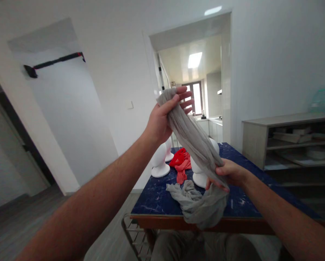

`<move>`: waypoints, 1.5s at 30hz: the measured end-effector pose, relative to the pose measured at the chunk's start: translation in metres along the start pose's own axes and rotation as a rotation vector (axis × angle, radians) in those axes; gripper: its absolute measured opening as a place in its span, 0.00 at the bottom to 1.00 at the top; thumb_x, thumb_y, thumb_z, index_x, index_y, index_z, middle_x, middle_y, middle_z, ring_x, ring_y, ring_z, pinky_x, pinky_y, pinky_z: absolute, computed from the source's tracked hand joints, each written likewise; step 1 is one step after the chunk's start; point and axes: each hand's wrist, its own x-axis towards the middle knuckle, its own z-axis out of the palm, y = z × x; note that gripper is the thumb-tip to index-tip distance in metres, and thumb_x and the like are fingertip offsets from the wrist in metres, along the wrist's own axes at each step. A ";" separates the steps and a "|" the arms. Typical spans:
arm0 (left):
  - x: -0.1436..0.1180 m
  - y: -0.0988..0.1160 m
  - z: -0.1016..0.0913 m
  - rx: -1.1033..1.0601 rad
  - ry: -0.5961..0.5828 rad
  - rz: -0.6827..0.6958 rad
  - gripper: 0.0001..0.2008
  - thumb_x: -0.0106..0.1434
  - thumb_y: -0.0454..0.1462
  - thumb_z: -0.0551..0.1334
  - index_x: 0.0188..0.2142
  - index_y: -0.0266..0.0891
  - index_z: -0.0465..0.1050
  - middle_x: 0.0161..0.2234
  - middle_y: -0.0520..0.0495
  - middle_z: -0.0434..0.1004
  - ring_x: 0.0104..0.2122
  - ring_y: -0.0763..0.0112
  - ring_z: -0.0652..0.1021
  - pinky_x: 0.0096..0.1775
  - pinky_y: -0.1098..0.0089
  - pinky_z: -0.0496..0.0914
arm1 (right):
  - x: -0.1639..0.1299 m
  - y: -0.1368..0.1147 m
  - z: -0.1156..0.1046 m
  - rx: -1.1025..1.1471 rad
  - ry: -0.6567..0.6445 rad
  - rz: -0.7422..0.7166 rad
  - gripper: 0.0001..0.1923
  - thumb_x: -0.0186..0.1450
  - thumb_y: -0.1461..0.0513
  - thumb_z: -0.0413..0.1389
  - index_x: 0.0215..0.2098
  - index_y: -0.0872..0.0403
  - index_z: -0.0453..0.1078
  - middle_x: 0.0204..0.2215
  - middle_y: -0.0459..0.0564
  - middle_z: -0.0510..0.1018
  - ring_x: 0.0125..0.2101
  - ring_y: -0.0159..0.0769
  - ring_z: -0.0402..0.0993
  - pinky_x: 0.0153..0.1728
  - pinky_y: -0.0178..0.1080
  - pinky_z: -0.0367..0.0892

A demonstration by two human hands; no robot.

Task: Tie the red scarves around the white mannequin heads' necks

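A grey scarf (195,145) stretches slantwise between both hands. The left hand (165,116), raised, closes its thumb and fingers around the upper end; the right hand (230,175), lower, grips the bunched middle, and the loose tail lies on the blue worktop (157,199). Behind stand white mannequin heads (160,161), partly hidden by the scarf, and a red cloth (182,163).
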 end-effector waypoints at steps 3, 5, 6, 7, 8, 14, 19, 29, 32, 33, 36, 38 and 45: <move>0.002 0.006 -0.013 -0.021 0.065 0.022 0.19 0.69 0.46 0.67 0.56 0.41 0.76 0.57 0.42 0.81 0.59 0.53 0.79 0.61 0.55 0.74 | -0.021 -0.025 -0.026 -0.019 0.053 0.019 0.23 0.62 0.48 0.70 0.42 0.58 0.77 0.17 0.45 0.77 0.10 0.28 0.65 0.26 0.38 0.77; 0.001 0.010 -0.015 -0.049 0.084 0.010 0.16 0.70 0.45 0.66 0.53 0.43 0.77 0.56 0.43 0.82 0.58 0.55 0.80 0.61 0.56 0.75 | -0.033 -0.048 -0.034 -0.056 0.097 0.017 0.21 0.62 0.49 0.71 0.40 0.58 0.77 0.15 0.40 0.73 0.09 0.23 0.58 0.32 0.43 0.80; 0.001 0.011 -0.015 -0.070 0.097 0.002 0.14 0.71 0.44 0.65 0.53 0.43 0.78 0.55 0.44 0.83 0.58 0.55 0.80 0.60 0.56 0.75 | -0.039 -0.060 -0.036 -0.080 0.117 0.025 0.21 0.62 0.49 0.71 0.39 0.58 0.77 0.14 0.38 0.72 0.09 0.21 0.54 0.32 0.43 0.80; 0.002 0.012 -0.015 -0.095 0.116 -0.003 0.12 0.72 0.43 0.64 0.52 0.43 0.78 0.54 0.45 0.83 0.57 0.56 0.81 0.60 0.56 0.75 | -0.044 -0.073 -0.038 -0.108 0.132 0.043 0.20 0.62 0.50 0.71 0.38 0.58 0.77 0.14 0.37 0.71 0.09 0.19 0.52 0.30 0.42 0.79; 0.002 0.014 -0.014 -0.123 0.144 -0.004 0.11 0.74 0.42 0.62 0.52 0.43 0.78 0.52 0.45 0.84 0.57 0.57 0.81 0.59 0.56 0.76 | -0.049 -0.085 -0.039 -0.136 0.148 0.068 0.20 0.61 0.51 0.71 0.38 0.59 0.77 0.14 0.36 0.70 0.09 0.18 0.51 0.28 0.41 0.77; 0.008 0.012 -0.023 -0.295 0.326 -0.042 0.13 0.78 0.42 0.56 0.49 0.41 0.79 0.36 0.50 0.83 0.38 0.70 0.85 0.52 0.65 0.79 | -0.071 -0.152 -0.054 0.039 0.634 0.358 0.01 0.66 0.71 0.59 0.35 0.64 0.73 0.14 0.23 0.55 0.11 0.10 0.40 0.23 0.31 0.66; 0.001 -0.018 -0.041 -0.386 0.314 -0.205 0.16 0.78 0.43 0.56 0.47 0.39 0.82 0.20 0.54 0.74 0.19 0.78 0.71 0.41 0.72 0.79 | -0.084 -0.177 -0.091 0.196 0.985 0.354 0.05 0.68 0.74 0.55 0.35 0.67 0.72 0.18 0.22 0.46 0.17 0.11 0.31 0.25 0.26 0.54; 0.003 -0.135 -0.088 -0.520 0.281 -0.417 0.15 0.76 0.41 0.62 0.33 0.38 0.78 0.14 0.62 0.54 0.14 0.81 0.62 0.36 0.72 0.79 | -0.077 -0.142 -0.161 0.078 1.024 -0.044 0.18 0.76 0.65 0.52 0.28 0.61 0.67 0.18 0.27 0.51 0.18 0.16 0.37 0.27 0.30 0.46; 0.018 -0.171 -0.102 -0.539 0.276 -0.406 0.13 0.75 0.39 0.62 0.33 0.37 0.78 0.15 0.62 0.55 0.15 0.81 0.63 0.33 0.74 0.77 | -0.062 -0.127 -0.182 0.049 0.969 -0.128 0.19 0.78 0.65 0.49 0.28 0.59 0.66 0.17 0.29 0.53 0.18 0.18 0.40 0.26 0.29 0.42; 0.024 -0.183 -0.107 -0.538 0.281 -0.407 0.12 0.74 0.39 0.63 0.33 0.37 0.77 0.15 0.61 0.55 0.15 0.81 0.63 0.31 0.75 0.76 | -0.056 -0.122 -0.191 0.042 0.950 -0.145 0.19 0.79 0.65 0.48 0.28 0.59 0.66 0.17 0.30 0.54 0.18 0.18 0.40 0.25 0.28 0.41; 0.043 -0.225 -0.120 -0.532 0.301 -0.428 0.08 0.72 0.38 0.66 0.35 0.38 0.77 0.16 0.61 0.57 0.16 0.80 0.66 0.26 0.76 0.70 | -0.037 -0.108 -0.219 0.055 0.935 -0.157 0.22 0.80 0.65 0.45 0.27 0.57 0.63 0.18 0.32 0.57 0.17 0.18 0.40 0.24 0.26 0.38; 0.051 -0.258 -0.126 -0.506 0.329 -0.475 0.05 0.70 0.37 0.67 0.38 0.38 0.78 0.16 0.61 0.58 0.16 0.79 0.67 0.25 0.76 0.68 | -0.022 -0.096 -0.237 0.087 0.979 -0.122 0.24 0.81 0.63 0.44 0.26 0.55 0.60 0.18 0.34 0.57 0.17 0.18 0.41 0.22 0.24 0.40; -0.007 -0.366 -0.124 -0.385 0.540 -0.741 0.06 0.67 0.33 0.66 0.44 0.39 0.78 0.16 0.62 0.59 0.15 0.79 0.65 0.23 0.77 0.62 | 0.010 -0.011 -0.263 0.084 1.229 0.136 0.16 0.76 0.70 0.49 0.30 0.52 0.60 0.18 0.37 0.60 0.16 0.22 0.46 0.17 0.25 0.45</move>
